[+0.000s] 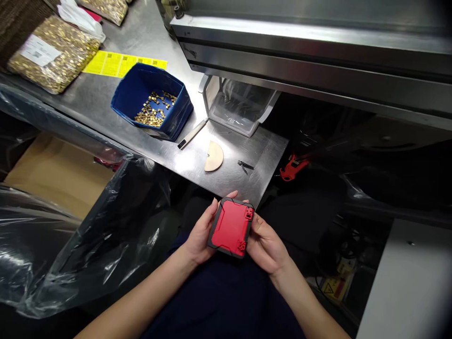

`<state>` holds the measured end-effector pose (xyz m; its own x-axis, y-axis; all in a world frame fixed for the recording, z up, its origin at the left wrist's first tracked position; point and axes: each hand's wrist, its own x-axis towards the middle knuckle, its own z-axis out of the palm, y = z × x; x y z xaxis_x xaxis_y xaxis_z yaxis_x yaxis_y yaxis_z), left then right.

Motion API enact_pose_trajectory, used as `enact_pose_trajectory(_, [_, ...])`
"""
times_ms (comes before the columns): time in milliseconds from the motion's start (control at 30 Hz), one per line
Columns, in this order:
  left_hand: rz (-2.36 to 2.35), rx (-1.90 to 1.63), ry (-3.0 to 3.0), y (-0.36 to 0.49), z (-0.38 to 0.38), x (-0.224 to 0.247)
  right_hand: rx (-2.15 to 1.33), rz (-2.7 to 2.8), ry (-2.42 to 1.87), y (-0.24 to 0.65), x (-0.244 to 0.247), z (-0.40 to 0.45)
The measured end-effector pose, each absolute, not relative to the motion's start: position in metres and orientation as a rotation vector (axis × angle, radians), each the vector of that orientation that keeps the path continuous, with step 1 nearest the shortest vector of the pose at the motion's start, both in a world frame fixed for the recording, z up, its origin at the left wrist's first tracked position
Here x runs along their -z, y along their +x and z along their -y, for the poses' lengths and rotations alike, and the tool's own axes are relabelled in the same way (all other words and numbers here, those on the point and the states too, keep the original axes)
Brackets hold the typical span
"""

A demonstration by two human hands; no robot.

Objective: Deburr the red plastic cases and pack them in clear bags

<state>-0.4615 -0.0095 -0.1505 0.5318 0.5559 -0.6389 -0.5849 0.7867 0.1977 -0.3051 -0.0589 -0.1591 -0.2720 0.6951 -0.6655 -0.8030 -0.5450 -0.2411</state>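
Observation:
A red plastic case with a black frame (231,225) lies face up between my two hands, over my lap near the table's front corner. My left hand (202,234) grips its left edge, thumb along the side and fingertips showing past the top. Along the right edge, my right hand (267,245) closes on the case, with most of its fingers underneath and partly hidden. Beyond the case, on the metal table (169,162), are a half-round beige disc (214,156), a small nail clipper (245,165) and a white pen-like tool (192,134).
A blue bin (151,101) holds many small brass parts. Behind it lie yellow labels (120,64) and a bag of brass pieces (56,52). A clear tray (236,106) sits under a metal machine frame (300,61). Plastic sheeting (116,245) hangs at left; an orange-red tool (293,168) is at right.

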Motion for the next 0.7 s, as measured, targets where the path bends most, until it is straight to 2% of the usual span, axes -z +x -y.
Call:
enact_pose_trajectory(133, [-0.655, -0.671, -0.09, -0.469, 0.012, 0.155, -1.998, -0.005, -0.962, -0.313, 0.157, 0.059])
enact_pose_trajectory(233, [-0.648, -0.673, -0.105, -0.482, 0.019, 0.16, -2.026, 0.429, -1.263, -0.306, 0.153, 0.054])
enact_pose_trajectory(300, [-0.65, -0.681, -0.116, -0.495, 0.026, 0.163, -1.911, 0.816, -1.537, -0.298, 0.148, 0.046])
enact_pose_trajectory(400, [-0.624, -0.661, -0.115, -0.515, 0.037, 0.164, -1.492, 1.308, -1.824, -0.292, 0.141, 0.023])
enact_pose_trajectory(567, [-0.596, -0.638, -0.013, -0.544, 0.046, 0.155, -0.89, 2.211, -1.603, -0.312, 0.151, -0.063])
enact_pose_trajectory(700, [-0.638, -0.681, -0.013, -0.548, 0.049, 0.146, -0.653, 2.784, -1.247, -0.327, 0.168, -0.141])
